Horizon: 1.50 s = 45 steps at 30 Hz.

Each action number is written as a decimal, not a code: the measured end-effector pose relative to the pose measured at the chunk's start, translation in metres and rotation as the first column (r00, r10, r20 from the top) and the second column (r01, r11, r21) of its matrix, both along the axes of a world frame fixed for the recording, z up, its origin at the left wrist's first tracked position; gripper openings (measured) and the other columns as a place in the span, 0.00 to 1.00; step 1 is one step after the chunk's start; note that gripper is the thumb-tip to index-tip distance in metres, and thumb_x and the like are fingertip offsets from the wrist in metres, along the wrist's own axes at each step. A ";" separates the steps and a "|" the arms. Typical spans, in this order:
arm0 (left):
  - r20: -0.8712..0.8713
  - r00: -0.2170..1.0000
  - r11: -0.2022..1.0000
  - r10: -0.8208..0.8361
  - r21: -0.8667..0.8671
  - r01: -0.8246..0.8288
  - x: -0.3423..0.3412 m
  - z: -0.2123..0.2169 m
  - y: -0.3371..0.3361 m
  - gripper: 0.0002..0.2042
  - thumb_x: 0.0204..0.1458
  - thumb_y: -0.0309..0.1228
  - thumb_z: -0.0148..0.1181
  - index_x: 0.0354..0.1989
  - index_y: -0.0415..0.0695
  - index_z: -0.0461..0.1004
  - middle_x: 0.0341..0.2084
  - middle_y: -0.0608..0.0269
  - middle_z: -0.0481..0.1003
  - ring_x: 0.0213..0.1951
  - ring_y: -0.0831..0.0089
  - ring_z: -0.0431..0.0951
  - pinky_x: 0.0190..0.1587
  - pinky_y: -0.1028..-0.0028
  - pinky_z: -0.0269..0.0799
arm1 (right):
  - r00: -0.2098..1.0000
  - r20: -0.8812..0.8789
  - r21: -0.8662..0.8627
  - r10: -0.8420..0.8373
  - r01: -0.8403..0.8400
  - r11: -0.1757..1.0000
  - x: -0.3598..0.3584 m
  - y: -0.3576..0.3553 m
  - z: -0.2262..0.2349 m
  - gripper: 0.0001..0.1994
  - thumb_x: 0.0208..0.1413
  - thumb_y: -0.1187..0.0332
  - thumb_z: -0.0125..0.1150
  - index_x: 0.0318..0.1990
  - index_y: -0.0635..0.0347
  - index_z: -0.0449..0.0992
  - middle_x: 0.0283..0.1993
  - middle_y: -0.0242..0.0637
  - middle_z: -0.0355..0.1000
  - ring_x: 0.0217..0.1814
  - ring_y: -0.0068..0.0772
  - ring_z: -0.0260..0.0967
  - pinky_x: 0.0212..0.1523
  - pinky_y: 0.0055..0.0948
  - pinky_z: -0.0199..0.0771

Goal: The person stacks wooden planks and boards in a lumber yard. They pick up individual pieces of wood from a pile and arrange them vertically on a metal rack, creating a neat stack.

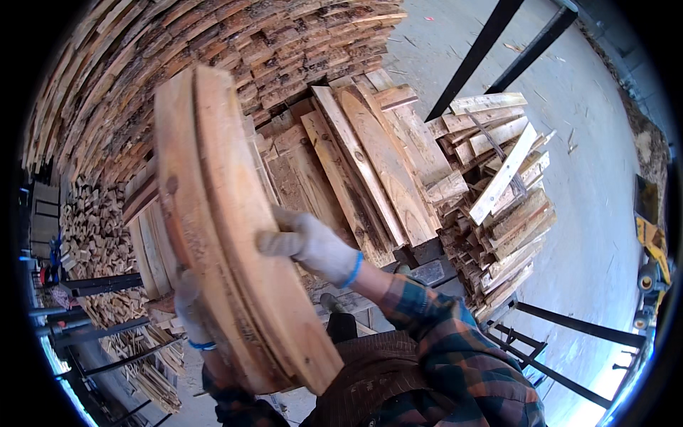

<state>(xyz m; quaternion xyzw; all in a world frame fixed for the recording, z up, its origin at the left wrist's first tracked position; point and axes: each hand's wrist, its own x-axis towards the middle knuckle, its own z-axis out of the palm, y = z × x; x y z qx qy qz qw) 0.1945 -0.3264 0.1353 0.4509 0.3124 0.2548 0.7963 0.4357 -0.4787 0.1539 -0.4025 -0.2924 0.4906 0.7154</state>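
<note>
In front of my body I hold a small bundle of long wooden boards, tilted, its far end up and left, its near end by my waist. My right hand, in a pale glove with a blue cuff, grips the right edge with its fingers bent over the top. My left hand, gloved alike, clasps the left side; its fingers are partly hidden by the wood. Past my right hand, more boards lie side by side on a low pile, some with bark along their edges.
A tall stack of rough boards rises at the far left. To the right is a strapped heap of offcuts beside dark metal posts. Metal rails stand at lower right, with a yellow machine at the right rim.
</note>
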 end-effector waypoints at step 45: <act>-0.703 0.675 0.926 0.223 0.369 0.079 0.293 -0.224 -0.058 0.26 0.57 0.33 0.59 0.62 0.33 0.63 0.50 0.49 0.74 0.40 0.59 0.79 0.50 0.63 0.73 | 0.558 0.811 -0.575 0.179 0.701 0.423 0.350 -0.165 -0.204 0.56 0.37 0.47 0.73 0.69 0.71 0.51 0.62 0.62 0.65 0.65 0.52 0.65 0.64 0.38 0.63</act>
